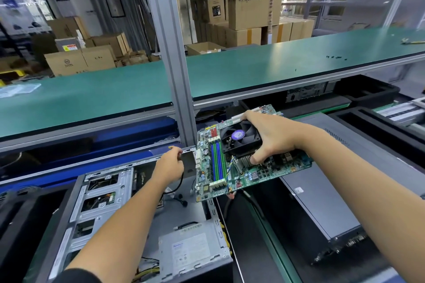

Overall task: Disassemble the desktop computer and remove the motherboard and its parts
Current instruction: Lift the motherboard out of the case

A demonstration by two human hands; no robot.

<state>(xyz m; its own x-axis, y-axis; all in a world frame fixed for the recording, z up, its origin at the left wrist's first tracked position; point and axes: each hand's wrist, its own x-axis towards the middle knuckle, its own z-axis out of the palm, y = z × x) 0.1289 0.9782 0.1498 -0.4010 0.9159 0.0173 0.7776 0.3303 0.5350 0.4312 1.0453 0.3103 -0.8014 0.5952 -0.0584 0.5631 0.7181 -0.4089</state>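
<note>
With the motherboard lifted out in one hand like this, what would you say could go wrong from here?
1. The right hand carries the whole motherboard by gripping the fan cooler; that mount may be strained, or the board could slip and fall.
2. The fan's thin wire runs close to the thumb and might snag.
3. The left hand holds a part at the edge of the open case, beside a loose black cable; the board's corner could knock either.
</note>
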